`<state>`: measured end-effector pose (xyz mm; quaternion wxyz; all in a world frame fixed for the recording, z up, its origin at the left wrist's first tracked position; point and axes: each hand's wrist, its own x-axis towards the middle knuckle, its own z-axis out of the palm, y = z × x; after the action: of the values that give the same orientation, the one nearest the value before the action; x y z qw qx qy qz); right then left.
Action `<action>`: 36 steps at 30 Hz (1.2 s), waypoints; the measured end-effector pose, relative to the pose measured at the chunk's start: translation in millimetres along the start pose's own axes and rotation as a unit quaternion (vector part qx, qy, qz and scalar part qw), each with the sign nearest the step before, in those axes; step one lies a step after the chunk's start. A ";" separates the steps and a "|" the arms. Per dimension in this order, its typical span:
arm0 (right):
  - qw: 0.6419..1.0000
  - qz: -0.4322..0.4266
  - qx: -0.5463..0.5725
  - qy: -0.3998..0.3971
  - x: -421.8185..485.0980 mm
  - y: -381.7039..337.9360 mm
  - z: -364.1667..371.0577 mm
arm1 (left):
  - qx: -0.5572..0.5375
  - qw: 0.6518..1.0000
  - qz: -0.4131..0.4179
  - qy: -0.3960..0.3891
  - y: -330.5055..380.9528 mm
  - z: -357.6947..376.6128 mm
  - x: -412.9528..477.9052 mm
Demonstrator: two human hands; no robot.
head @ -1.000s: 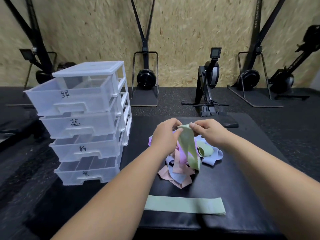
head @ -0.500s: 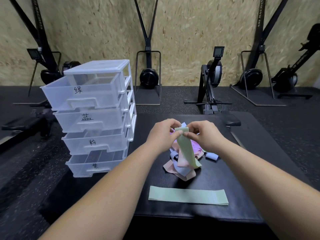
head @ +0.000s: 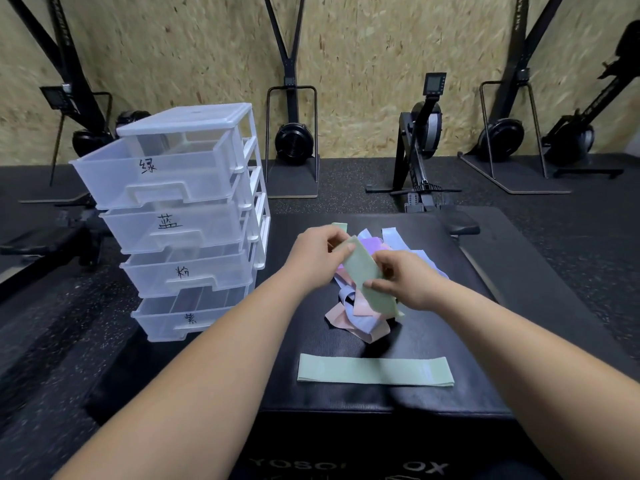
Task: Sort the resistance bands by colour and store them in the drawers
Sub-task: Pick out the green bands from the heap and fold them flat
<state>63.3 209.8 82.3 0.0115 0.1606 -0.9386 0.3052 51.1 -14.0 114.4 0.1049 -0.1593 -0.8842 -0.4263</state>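
A green resistance band [head: 363,271] is stretched slantwise between my hands above a heap of pink, blue and purple bands [head: 356,313]. My left hand [head: 315,254] pinches its upper end. My right hand [head: 405,278] pinches its lower part. Another green band [head: 375,370] lies flat near the front of the black padded box [head: 450,323]. To the left stands a clear plastic drawer unit [head: 183,216] with labelled drawers, all pulled partly out.
Black rubber flooring [head: 52,358] surrounds the box. Rowing and ski machines [head: 422,143] stand along the chipboard wall behind. A black seat pad [head: 457,220] lies at the box's far right corner.
My right hand has slid down along the green band, and the band now lies slanted between both hands instead of hanging from them. The view has shifted slightly.
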 end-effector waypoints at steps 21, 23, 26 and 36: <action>0.987 0.163 0.002 -0.010 -80.4 100.0 2.2 | -0.059 0.965 -0.251 0.055 -112.1 33.1 -93.8; 0.983 0.182 0.020 0.006 -89.0 103.7 7.8 | -0.055 0.963 -0.260 0.047 -116.3 36.2 -102.1; 0.980 0.195 0.019 0.027 -101.3 108.3 17.1 | -0.037 0.964 -0.263 0.028 -118.2 39.0 -114.2; 0.978 0.174 -0.051 0.100 -128.2 108.8 50.4 | 0.129 0.978 -0.162 -0.023 -125.8 54.3 -146.2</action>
<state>155.1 301.5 -36.0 0.0603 -0.0370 -0.9605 0.2691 137.3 -73.1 -56.6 0.0336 -0.0092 -0.9480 -0.3164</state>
